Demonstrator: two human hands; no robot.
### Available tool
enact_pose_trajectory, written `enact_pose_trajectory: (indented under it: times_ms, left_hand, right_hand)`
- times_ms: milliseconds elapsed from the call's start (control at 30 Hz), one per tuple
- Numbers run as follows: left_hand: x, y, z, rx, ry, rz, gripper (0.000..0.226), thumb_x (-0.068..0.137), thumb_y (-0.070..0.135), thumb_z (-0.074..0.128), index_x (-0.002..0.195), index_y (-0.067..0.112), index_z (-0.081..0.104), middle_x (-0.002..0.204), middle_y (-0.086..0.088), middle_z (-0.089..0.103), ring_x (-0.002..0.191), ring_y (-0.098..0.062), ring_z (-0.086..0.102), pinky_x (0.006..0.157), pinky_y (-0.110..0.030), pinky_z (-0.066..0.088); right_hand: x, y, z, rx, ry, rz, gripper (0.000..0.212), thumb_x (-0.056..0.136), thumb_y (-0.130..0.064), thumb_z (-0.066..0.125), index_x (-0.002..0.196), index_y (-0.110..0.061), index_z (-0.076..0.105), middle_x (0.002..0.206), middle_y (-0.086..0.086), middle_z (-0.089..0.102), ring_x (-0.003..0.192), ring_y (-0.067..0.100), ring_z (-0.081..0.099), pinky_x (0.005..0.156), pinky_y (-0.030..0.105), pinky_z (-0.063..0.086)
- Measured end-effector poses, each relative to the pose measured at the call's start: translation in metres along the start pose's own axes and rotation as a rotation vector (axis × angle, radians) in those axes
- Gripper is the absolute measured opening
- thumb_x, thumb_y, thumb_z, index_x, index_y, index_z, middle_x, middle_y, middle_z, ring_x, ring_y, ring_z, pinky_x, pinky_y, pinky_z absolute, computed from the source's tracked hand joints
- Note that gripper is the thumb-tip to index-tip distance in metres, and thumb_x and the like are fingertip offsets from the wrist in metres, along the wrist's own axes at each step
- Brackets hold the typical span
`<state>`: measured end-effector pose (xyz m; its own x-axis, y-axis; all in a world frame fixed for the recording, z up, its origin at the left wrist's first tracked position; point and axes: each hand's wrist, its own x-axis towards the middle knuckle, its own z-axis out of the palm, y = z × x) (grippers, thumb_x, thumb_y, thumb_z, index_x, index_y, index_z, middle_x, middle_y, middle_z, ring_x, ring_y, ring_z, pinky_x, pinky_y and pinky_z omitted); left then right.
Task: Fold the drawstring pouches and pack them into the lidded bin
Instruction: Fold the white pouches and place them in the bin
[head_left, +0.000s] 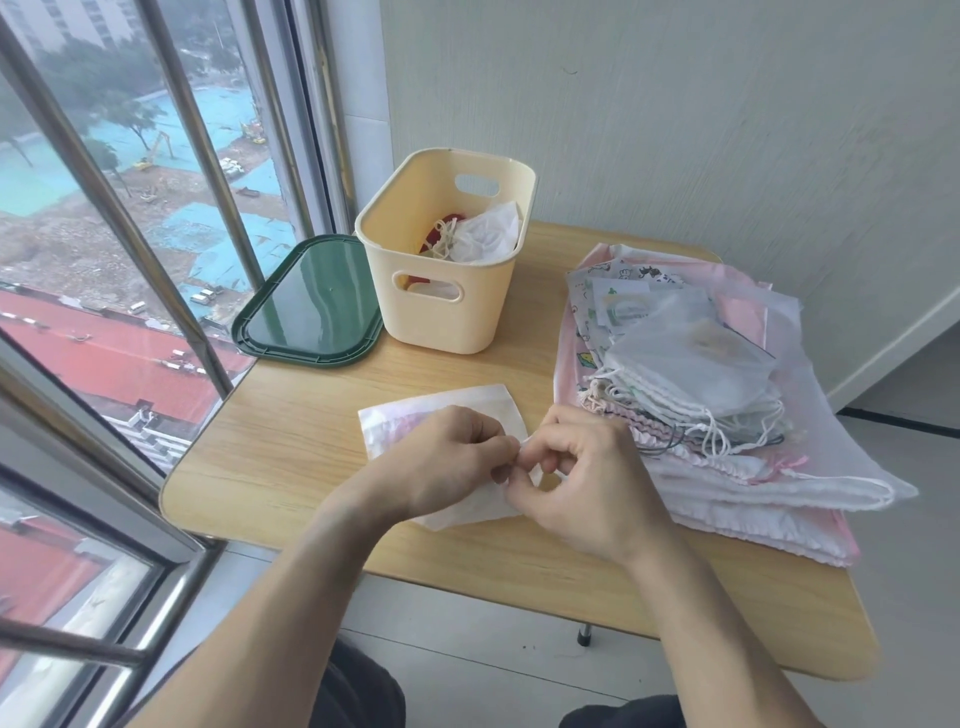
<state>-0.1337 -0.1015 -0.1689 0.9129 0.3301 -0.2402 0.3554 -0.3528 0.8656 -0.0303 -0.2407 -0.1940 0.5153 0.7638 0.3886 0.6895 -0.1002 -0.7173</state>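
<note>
Head view, looking down over a small wooden table pushed up against a window on the left, with a grey street and red roofs far below through the glass. Nearest the window, a dark green lid lies flat on the table's far left corner, just beside the cream bin and touching its base. That bin stands open, upright, with a few folded pouches already inside, one pale and gauzy on top, something red under it, and a tangle of cream cord showing. Toward the near edge, in the middle of the table, a thin white pouch lies flat, and both bare hands work over its nearer right corner. The left hand rests on the fabric with fingers curled, thumb and forefinger pinching a bit of white cord or cloth at the pouch's edge. The right hand meets it fingertip to fingertip, also curled and pinching the same spot; which of the two it is, string or fabric, I cannot tell from here. To the right, a loose stack of unfolded pouches covers that side of the table: pink, white, sheer and cartoon-printed ones, their drawstrings trailing toward the hands. Behind it all rises a pale wall.
</note>
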Motion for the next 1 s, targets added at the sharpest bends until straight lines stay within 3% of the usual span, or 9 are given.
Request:
enact_pose_trajectory:
  times_ms: [67,167,233,367,500,567,700,900,1000]
  left_hand:
    - [0.001,0.000,0.000,-0.032,0.010,-0.009,0.040,0.095,0.022,0.058,0.055,0.021,0.054,0.049,0.013,0.043,0.051,-0.008,0.036,0.051,-0.022,0.030]
    - [0.004,-0.001,0.000,-0.146,0.092,-0.054,0.008,0.094,0.023,0.059,0.090,0.019,0.053,0.052,0.012,0.053,0.051,-0.007,0.045,0.057,-0.024,0.037]
    - [0.003,-0.002,0.001,-0.146,0.082,-0.054,0.013,0.095,0.024,0.058,0.101,0.022,0.047,0.054,0.012,0.057,0.053,-0.007,0.048,0.059,-0.024,0.040]
    - [-0.002,0.003,0.002,-0.096,0.043,0.095,0.017,0.102,0.028,0.050,0.095,0.013,0.055,0.056,0.011,0.053,0.051,-0.006,0.042,0.051,-0.017,0.035]
    - [-0.003,0.008,-0.001,-0.258,-0.066,0.072,0.028,0.105,0.015,0.042,0.082,0.007,0.056,0.059,0.007,0.037,0.049,-0.005,0.031,0.046,-0.016,0.027]
    - [-0.003,0.010,0.001,-0.322,-0.084,0.048,0.030,0.105,0.017,0.043,0.077,0.012,0.055,0.058,0.007,0.037,0.048,-0.006,0.031,0.045,-0.016,0.027]
    - [0.003,0.003,0.006,-0.309,0.109,0.056,0.024,0.103,0.021,0.048,0.084,0.013,0.059,0.051,0.015,0.046,0.049,-0.002,0.039,0.050,-0.017,0.032]
    - [0.005,-0.002,0.005,-0.279,0.126,0.105,0.017,0.103,0.026,0.050,0.090,0.016,0.054,0.060,0.014,0.055,0.055,-0.003,0.049,0.055,-0.014,0.038]
    - [0.006,-0.008,0.006,-0.187,0.066,0.159,0.016,0.103,0.022,0.051,0.089,0.014,0.053,0.058,0.016,0.053,0.053,-0.003,0.047,0.057,-0.018,0.037]
  right_hand:
    - [0.001,-0.001,0.002,0.029,0.010,0.028,0.017,0.070,-0.029,0.073,0.060,-0.018,0.066,0.068,-0.002,0.055,0.059,0.014,0.052,0.050,0.033,0.047]
    - [0.004,-0.006,-0.003,0.127,0.072,0.065,0.017,0.068,-0.032,0.065,0.058,-0.018,0.061,0.065,-0.004,0.052,0.057,0.011,0.047,0.053,0.016,0.036]
    - [0.005,-0.008,-0.006,0.127,0.140,0.095,0.016,0.070,-0.030,0.063,0.059,-0.018,0.062,0.061,0.000,0.050,0.059,0.016,0.047,0.053,0.021,0.037]
    - [0.004,-0.008,-0.004,0.205,0.185,0.201,0.013,0.082,-0.019,0.067,0.069,-0.020,0.067,0.046,0.010,0.040,0.047,0.038,0.042,0.044,0.042,0.040]
    - [0.006,-0.005,-0.001,0.292,0.174,0.262,0.015,0.092,-0.017,0.068,0.078,-0.020,0.070,0.058,0.007,0.067,0.047,0.042,0.046,0.043,0.044,0.041]
    - [0.007,-0.002,0.000,0.313,0.166,0.290,0.013,0.093,-0.022,0.069,0.081,-0.022,0.070,0.060,0.011,0.066,0.046,0.038,0.046,0.043,0.039,0.039]
    - [0.007,-0.003,-0.002,0.352,0.112,0.344,0.022,0.084,-0.043,0.069,0.079,-0.023,0.060,0.056,0.011,0.046,0.050,0.021,0.039,0.047,0.040,0.037]
    - [0.004,0.000,-0.016,0.149,-0.102,0.224,0.013,0.086,-0.019,0.076,0.081,-0.022,0.065,0.052,-0.011,0.027,0.049,0.008,0.027,0.051,0.017,0.029]
    - [0.005,0.001,-0.018,0.082,-0.131,0.205,0.011,0.083,-0.025,0.080,0.082,-0.027,0.069,0.051,-0.010,0.026,0.050,0.009,0.026,0.051,0.024,0.027]
